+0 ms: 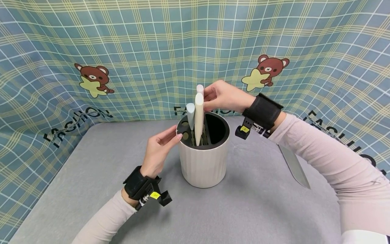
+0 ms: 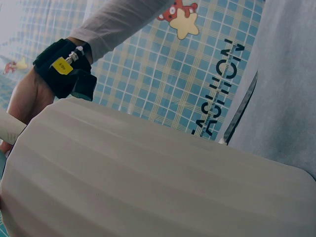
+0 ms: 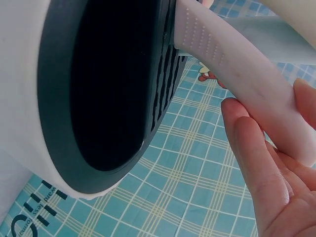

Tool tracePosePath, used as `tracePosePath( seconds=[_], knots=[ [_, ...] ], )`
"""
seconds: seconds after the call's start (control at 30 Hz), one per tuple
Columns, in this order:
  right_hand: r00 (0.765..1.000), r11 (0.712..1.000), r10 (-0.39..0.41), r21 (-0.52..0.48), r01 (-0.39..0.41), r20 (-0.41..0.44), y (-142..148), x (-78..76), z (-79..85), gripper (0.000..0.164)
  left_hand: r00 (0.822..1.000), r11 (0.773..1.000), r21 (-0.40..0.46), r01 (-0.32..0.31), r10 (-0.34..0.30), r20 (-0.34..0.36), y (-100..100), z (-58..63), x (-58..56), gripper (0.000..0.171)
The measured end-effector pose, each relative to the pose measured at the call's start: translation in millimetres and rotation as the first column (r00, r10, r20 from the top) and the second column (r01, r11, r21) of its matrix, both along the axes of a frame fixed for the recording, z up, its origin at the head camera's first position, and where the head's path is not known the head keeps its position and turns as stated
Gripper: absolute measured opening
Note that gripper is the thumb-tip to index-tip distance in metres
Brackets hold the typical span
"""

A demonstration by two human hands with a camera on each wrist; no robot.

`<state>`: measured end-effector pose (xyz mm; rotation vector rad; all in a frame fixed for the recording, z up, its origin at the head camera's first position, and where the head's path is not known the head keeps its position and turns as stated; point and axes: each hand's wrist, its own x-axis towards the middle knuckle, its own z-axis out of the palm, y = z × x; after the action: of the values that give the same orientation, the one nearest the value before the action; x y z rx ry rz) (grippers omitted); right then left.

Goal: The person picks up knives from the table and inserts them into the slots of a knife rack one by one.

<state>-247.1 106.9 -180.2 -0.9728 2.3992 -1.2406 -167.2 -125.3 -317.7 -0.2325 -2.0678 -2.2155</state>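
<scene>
A round white ribbed knife holder (image 1: 203,166) with a black slotted top stands upright on the grey table. My left hand (image 1: 158,150) holds its left side at the rim, the thumb at the front edge. With thumb and fingertips, my right hand (image 1: 226,96) pinches the pale pink handle of a knife (image 3: 247,74) at the slots; its blade is hidden. Raised dots mark that handle near its lower end. Beside it, a cream handle (image 1: 199,118) and a pale blue handle (image 1: 190,113) stick up from the insert.
Another knife lies on the table at the right, its blade (image 1: 294,166) showing and its handle end hidden under my right sleeve (image 1: 323,156). A wide dark compartment (image 1: 217,128) takes up the holder's right half. Plaid cloth (image 1: 170,51) with bears hangs behind the table.
</scene>
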Motion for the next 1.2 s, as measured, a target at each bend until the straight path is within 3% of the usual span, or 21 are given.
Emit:
tracePosePath(
  seconds=[0.47, 0.73, 0.93, 1.2],
  knots=[
    [1.000, 1.000, 0.016, 0.009, -0.015, -0.021, 8, -0.6, -7.3, 0.041, 1.000, 1.000, -0.001, -0.004, 0.004, 0.004, -1, -1.7, 1.1, 0.047],
    [0.996, 0.996, -0.090, 0.018, 0.090, 0.002, 30, -2.5, -17.9, 0.051, 1.000, 1.000, 0.005, -0.007, 0.007, 0.002, -1, -2.3, 1.2, 0.047],
    [0.993, 0.993, -0.117, -0.002, 0.117, 0.026, 47, -4.4, -29.1, 0.053, 1.000, 1.000, 0.005, -0.011, 0.011, 0.002, 0, -2.5, 0.9, 0.046],
    [0.980, 0.979, -0.200, -0.030, 0.200, -0.010, 75, -10.9, -44.1, 0.051, 1.000, 1.000, 0.001, -0.013, 0.013, -0.004, 0, -2.0, 1.0, 0.046]
  ],
)
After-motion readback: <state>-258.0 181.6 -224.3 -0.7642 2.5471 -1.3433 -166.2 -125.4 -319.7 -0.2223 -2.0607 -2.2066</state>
